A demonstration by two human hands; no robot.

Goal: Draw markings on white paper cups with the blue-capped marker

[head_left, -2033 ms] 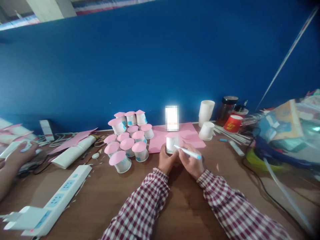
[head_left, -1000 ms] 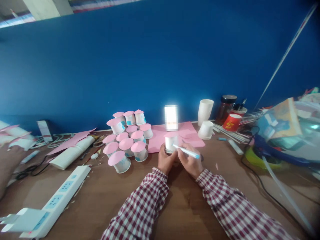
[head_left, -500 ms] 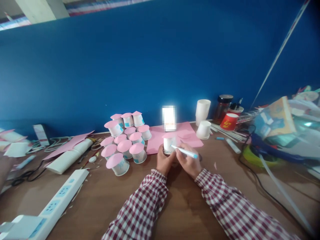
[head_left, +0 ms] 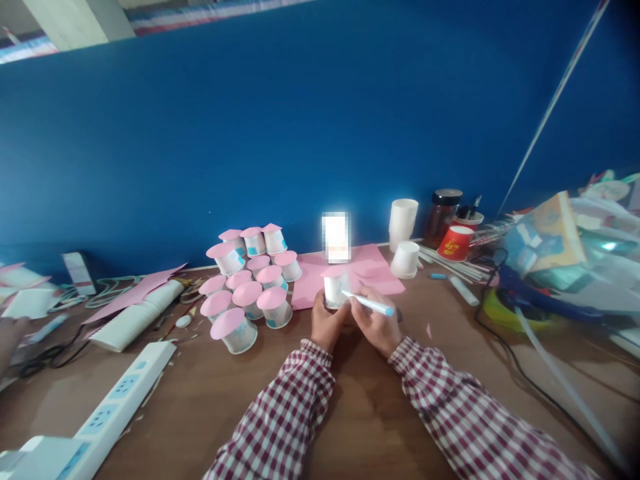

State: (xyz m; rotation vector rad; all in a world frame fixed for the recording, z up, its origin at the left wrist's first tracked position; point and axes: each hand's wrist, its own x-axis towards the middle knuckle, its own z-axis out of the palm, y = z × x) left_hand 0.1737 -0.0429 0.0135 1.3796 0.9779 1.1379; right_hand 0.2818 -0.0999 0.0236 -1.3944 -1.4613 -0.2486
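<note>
My left hand (head_left: 327, 321) is wrapped round the lower part of an upturned white paper cup (head_left: 335, 288) with a pink paper top and pale blue marks. In my right hand (head_left: 376, 321) is a white marker pen (head_left: 371, 305) with a light blue end, its tip at the cup's side. Pink paper (head_left: 377, 268) lies flat just behind the cup. To the left, several white cups with pink cone tops (head_left: 274, 300) stand grouped, blue patches on their sides.
A stack of white cups (head_left: 403, 225), a single upturned cup (head_left: 405, 259), a red cup (head_left: 456, 244) and a dark jar (head_left: 444, 217) stand at the back right. A power strip (head_left: 117, 400) lies front left, near a long cup stack (head_left: 137, 317). A blue partition (head_left: 300, 133) rises behind.
The view has shifted very slightly. My hands keep the same hold on cup and marker pen, and the pen tip stays at the cup's side.
</note>
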